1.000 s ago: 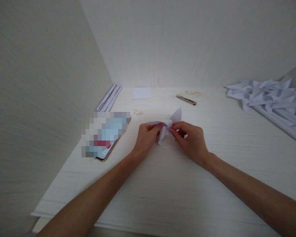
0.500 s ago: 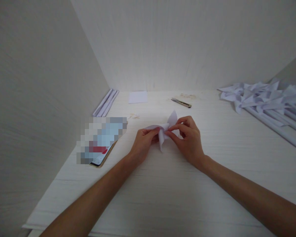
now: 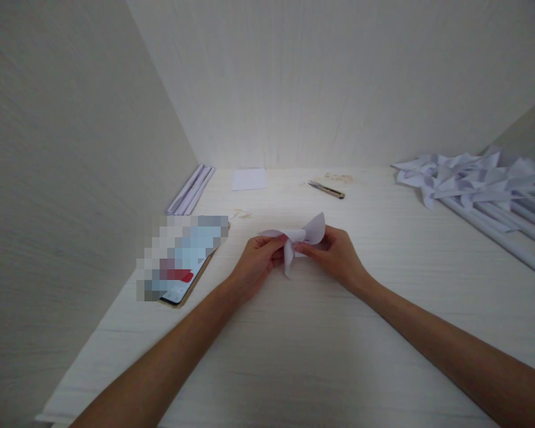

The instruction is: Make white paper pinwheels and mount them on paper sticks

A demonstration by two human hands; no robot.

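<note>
A white paper pinwheel with curled blades is held above the middle of the table. My left hand grips its left side, the thumb pressed on the paper near the centre and the fingers underneath. On the right side my right hand pinches the paper, its thumb in front near the centre and its other fingers behind a blade. One blade points down between the two hands. The paper and my hands hide most of the fingertips.
At left lies a phone with a blurred screen; rolled paper sticks lie behind it. Toward the back are a square paper sheet, a utility knife and thin scraps. Finished paper pinwheels on sticks are piled at right.
My right fingers have moved from the front of the pinwheel's centre to behind its right blade, while the thumb stays in front. My left hand keeps its hold.
</note>
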